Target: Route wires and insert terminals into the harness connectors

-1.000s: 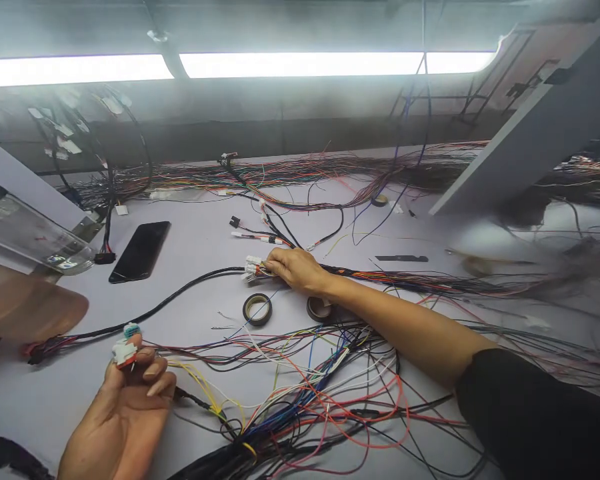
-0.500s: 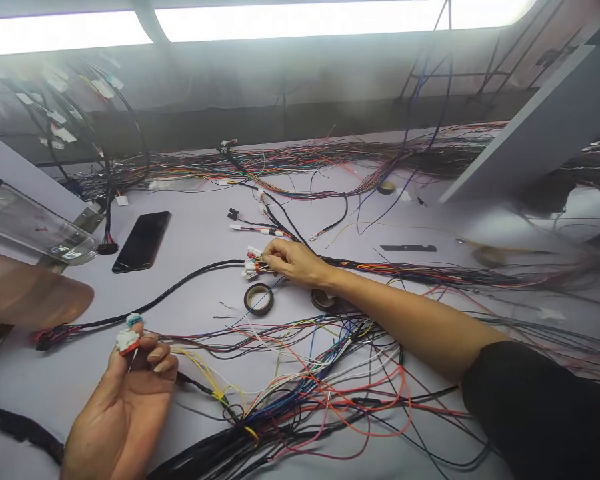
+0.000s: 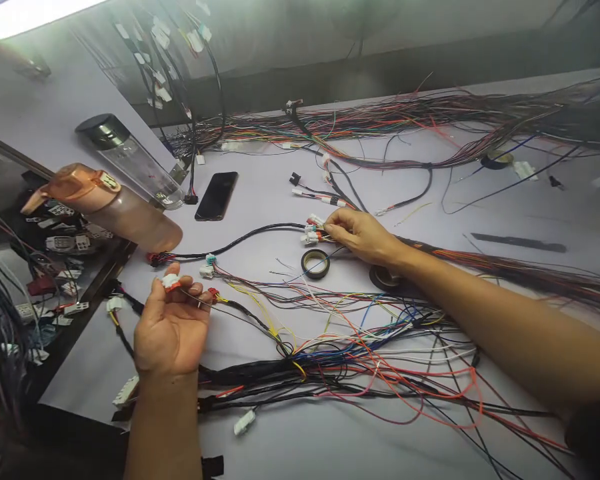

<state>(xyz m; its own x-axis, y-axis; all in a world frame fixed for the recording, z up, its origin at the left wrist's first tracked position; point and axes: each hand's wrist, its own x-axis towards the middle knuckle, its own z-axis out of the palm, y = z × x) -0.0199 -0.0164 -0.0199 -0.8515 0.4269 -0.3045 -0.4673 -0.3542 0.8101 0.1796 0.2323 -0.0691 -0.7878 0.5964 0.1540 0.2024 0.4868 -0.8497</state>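
Observation:
Palm up at the left, my left hand (image 3: pixel 173 327) pinches a small white and orange connector (image 3: pixel 171 283), from which a thin dark wire runs right. My right hand (image 3: pixel 355 230) is closed at the wires beside a cluster of white, red and orange connectors (image 3: pixel 312 235) near the middle of the table. What its fingertips press on is too small to make out. Just below that cluster lies a roll of black tape (image 3: pixel 315 264). A white connector (image 3: pixel 207 271) with a teal one rests between my hands. Many loose coloured wires (image 3: pixel 370 353) spread over the table below my right forearm.
A black phone (image 3: pixel 217 196), an orange-capped bottle (image 3: pixel 125 213) and a clear bottle (image 3: pixel 135 160) lie at the upper left. Long wire bundles (image 3: pixel 380 127) run along the back. Right of centre lies a dark flat strip (image 3: pixel 519 242). Connectors fill a bin (image 3: pixel 65 267) at far left.
The view has swung left and down, so the table's things sit further right. The left connector is still in my left hand, while the teal one near it now shows on the table.

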